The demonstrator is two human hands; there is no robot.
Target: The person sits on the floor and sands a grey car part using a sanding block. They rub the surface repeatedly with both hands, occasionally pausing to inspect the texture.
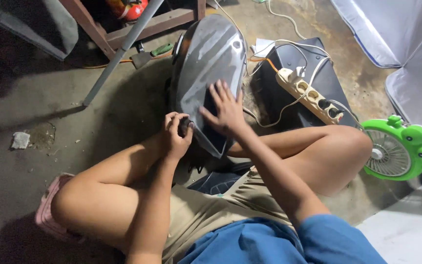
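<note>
- Rough concrete floor (35, 98) carries everything; it is stained and dusty, with a small stone chip (20, 140) lying well apart to the left.
- No container is seen open; a black box (313, 63) near the top right bears a cream power strip (308, 94) with white cables plugged in.
- Open floor lies to the left; on the right a green fan (399, 149) and white sheeting (401, 34) crowd the edge, and a grey pole (123, 49) slants across the top left.
- A glossy dark motorcycle tank (206, 63) rests on the floor between the person's knees, its long axis running from the lap away toward the top edge.
- Left hand (176, 134) is curled shut around a small dark object (185, 127) at the tank's near edge.
- Right hand (224, 110) lies flat on the tank, fingers spread.
</note>
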